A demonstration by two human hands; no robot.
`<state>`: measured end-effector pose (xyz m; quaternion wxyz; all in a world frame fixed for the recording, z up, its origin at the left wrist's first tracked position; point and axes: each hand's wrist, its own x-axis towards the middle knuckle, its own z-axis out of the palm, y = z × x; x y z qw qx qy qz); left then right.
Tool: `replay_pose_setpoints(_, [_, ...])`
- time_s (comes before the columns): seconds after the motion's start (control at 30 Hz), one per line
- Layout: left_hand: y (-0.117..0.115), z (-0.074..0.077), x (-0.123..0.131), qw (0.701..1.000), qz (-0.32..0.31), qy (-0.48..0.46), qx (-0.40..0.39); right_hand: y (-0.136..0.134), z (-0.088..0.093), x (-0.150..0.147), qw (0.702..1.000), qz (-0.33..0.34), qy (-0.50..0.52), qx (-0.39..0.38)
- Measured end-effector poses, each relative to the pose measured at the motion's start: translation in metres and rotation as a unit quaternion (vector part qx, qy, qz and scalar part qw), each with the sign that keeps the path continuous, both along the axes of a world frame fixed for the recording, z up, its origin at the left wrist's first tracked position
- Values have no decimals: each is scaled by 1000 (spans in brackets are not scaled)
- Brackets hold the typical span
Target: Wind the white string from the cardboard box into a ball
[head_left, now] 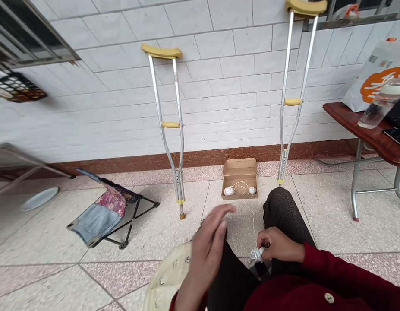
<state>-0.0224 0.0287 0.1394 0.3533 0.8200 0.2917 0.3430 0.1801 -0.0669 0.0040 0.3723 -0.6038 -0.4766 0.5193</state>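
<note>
My right hand (277,245) is closed on a small white wad of thread (257,254) above my lap. A thin white thread (253,216) runs from it up to an open cardboard box (240,167) on the floor. In the box lie two small white thread balls (229,191). My left hand (208,244) hovers in front of me, fingers stretched out and slightly blurred, holding nothing. It is a little left of the wad. My knee in dark trousers (282,207) rises between the hands and the box.
Two metal crutches (169,125) (297,95) lean on the white tiled wall. A folding stool with patchwork fabric (105,209) lies at left. A red table (364,125) at right carries a bottle and a bag. A pale round plastic seat (165,280) is under me.
</note>
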Motion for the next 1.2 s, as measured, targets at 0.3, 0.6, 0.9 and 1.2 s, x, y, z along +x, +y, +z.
replay_pose_setpoints(0.3, [-9, -120, 57, 961, -202, 20, -187, -7, 29, 11, 996, -9, 90, 20])
replay_pose_setpoints(0.6, [-32, -148, 37, 971, -123, 128, -160, 37, 8, 28, 985, -132, 88, 65])
replay_pose_setpoints(0.9, [-2, -133, 18, 975, -115, 192, 2, 19, -59, -1, 970, 72, -169, 160])
replay_pose_setpoints(1.2, [-9, -165, 37, 968, -113, 159, -160, 34, -20, 5, 973, -91, 192, 87])
